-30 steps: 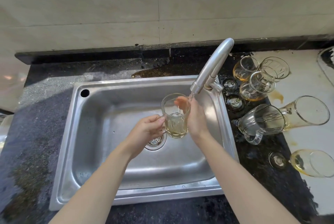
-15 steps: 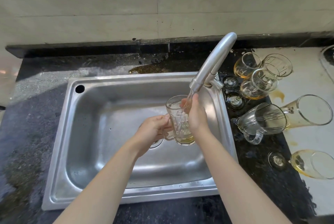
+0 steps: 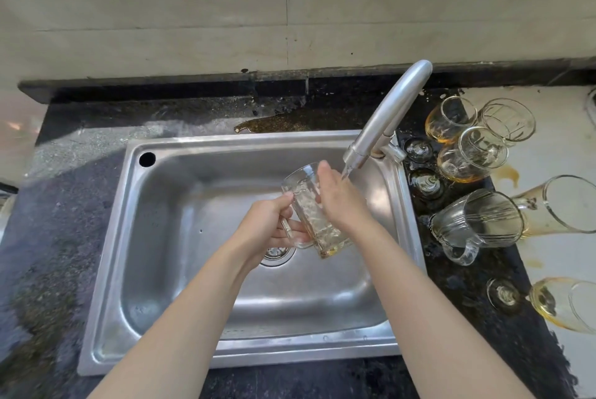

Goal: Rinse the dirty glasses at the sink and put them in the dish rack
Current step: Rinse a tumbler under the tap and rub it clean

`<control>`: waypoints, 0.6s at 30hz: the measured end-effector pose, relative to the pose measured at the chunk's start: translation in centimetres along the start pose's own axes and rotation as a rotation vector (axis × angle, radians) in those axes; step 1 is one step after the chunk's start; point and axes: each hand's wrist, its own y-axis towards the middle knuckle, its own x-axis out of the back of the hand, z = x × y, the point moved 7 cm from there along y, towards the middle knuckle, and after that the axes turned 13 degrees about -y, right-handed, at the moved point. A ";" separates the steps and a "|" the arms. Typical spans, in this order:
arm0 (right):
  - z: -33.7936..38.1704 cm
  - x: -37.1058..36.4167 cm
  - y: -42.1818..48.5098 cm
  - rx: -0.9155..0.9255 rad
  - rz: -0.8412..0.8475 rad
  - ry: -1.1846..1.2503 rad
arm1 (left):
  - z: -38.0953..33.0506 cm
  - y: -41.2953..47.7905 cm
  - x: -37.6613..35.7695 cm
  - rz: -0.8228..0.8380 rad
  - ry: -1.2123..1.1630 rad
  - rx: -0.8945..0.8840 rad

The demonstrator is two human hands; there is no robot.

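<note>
— Start at the fingers. What have they got?

— The left hand [image 3: 267,224] has its fingers curled through the handle of the glass mug [image 3: 306,205], thumb on top, in a firm grip. The right hand [image 3: 343,202] lies flat along the mug's far side, its fingers [image 3: 325,181] straight and together, with the tips up at the rim.

— And the mug itself?

— It is held above the basin of the sink [image 3: 106,269], near the drain [image 3: 275,255], tilted with its mouth away from the person. A little amber liquid sits at its base. The water [image 3: 345,174] from the faucet [image 3: 387,121] falls right by the rim, onto the right hand. I cannot tell how much gets inside.

— So which step is this?

— Rinsing, I judge, and early in the whole job. The other dirty glasses [image 3: 477,224] lie tipped over on the counter [image 3: 461,289] to the right, stained amber.

— What next?

— Probably tipping the dregs out and swilling once more, with a sure grip on the wet handle. After that comes the rack. It is not in view, so the person will have to turn and find it.
</note>
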 end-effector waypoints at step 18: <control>0.3 1.7 -0.3 -0.014 0.028 0.048 | -1.7 -0.4 -0.2 -0.052 -0.145 -0.053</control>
